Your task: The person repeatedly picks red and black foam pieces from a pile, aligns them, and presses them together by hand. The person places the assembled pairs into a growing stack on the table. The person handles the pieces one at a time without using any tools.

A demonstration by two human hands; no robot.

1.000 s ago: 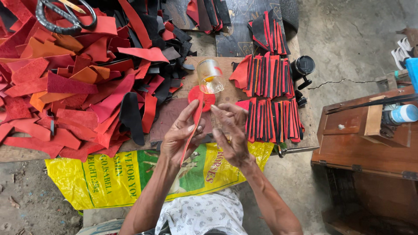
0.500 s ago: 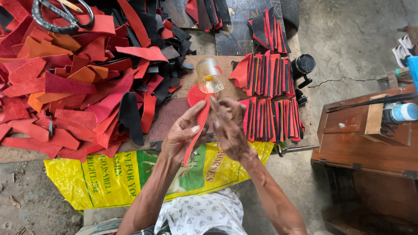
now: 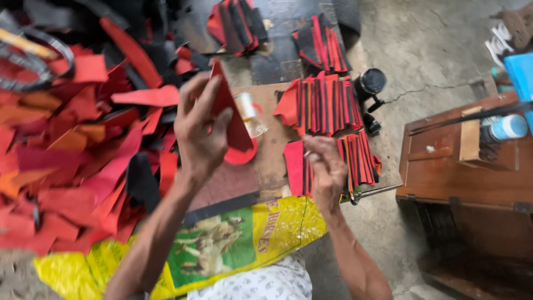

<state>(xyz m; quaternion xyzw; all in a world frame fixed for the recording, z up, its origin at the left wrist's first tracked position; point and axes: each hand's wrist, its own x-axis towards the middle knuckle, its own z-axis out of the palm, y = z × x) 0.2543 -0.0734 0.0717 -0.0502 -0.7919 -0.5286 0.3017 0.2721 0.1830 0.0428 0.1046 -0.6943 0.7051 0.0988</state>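
Left hand [image 3: 202, 130] is raised above the surface [image 3: 272, 161], fingers closed around a long red strip [image 3: 230, 119] of leather-like material, held near upright with its tip pointing up and away. Right hand [image 3: 327, 166] sits lower, over the near stack of red-and-black strips [image 3: 355, 161]; thumb and fingertips are pinched together, apparently on a small object, too small to identify.

A small clear jar [image 3: 250, 114] lies on its side just behind the held strip, beside a round red lid [image 3: 241, 155] on the surface. A second stack of finished strips [image 3: 322, 103] lies beyond the first, and more lie further back. A large loose heap of red, orange and black offcuts [image 3: 72, 161] fills the left side, with scissors [image 3: 33, 61] resting on top. A yellow printed sack [image 3: 244, 244] hangs over the near edge. A wooden box [image 3: 461, 161] stands well apart at right.

Judgement: the step in hand appears to be preparing one strip for joining or coating. The next move would call for bringing both hands together, with the strip steadied so that the pinched item meets its face cleanly and the open jar is not knocked
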